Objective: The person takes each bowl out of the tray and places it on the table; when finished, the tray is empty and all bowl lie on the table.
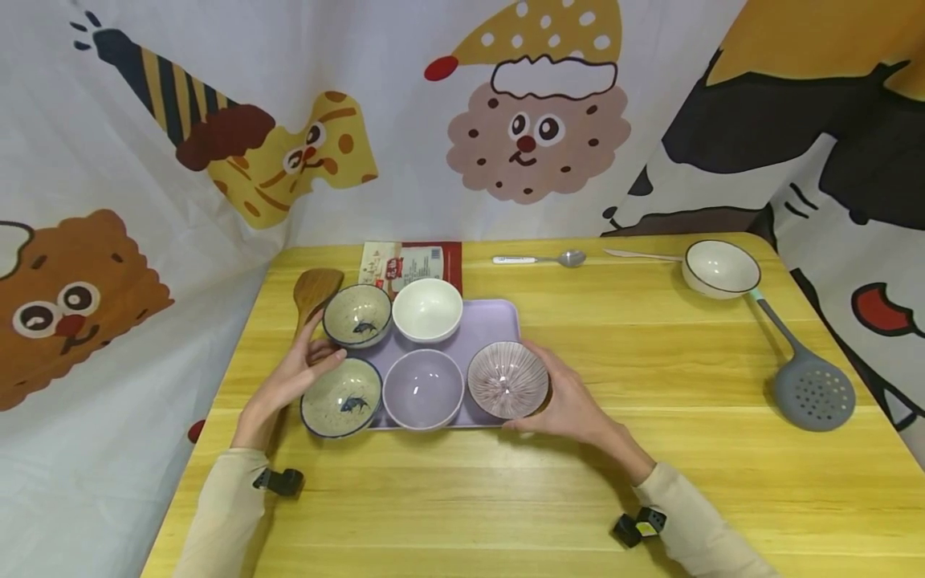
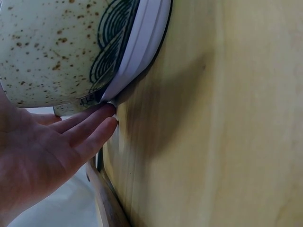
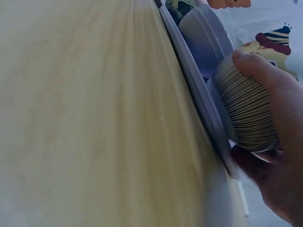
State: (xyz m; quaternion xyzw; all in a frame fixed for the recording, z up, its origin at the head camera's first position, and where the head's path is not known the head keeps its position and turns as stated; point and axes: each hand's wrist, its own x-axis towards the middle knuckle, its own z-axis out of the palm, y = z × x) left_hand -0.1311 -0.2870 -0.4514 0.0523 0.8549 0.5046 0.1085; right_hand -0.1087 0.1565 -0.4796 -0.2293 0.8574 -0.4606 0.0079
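Observation:
A purple tray (image 1: 499, 315) bears several bowls. At its right end, my right hand (image 1: 571, 401) curves round a striped bowl (image 1: 508, 380), with the thumb on the bowl's side in the right wrist view. My left hand (image 1: 299, 376) reaches along the left end, beside two speckled bowls, a far one (image 1: 357, 315) and a near one (image 1: 341, 398). In the left wrist view, its fingers (image 2: 90, 130) are extended, with tips right at the tray's edge beneath a speckled bowl. A lavender bowl (image 1: 423, 389) and a white bowl (image 1: 427, 311) stand between the hands.
A wooden spatula (image 1: 316, 291) lies left of the tray. Behind stands a red-and-cream packet (image 1: 412, 265), with a spoon (image 1: 538, 259) to its right. Far right are a dark-rimmed white bowl (image 1: 721, 270) and a grey slotted skimmer (image 1: 814, 393). A printed cloth (image 1: 405, 160) hangs behind the table.

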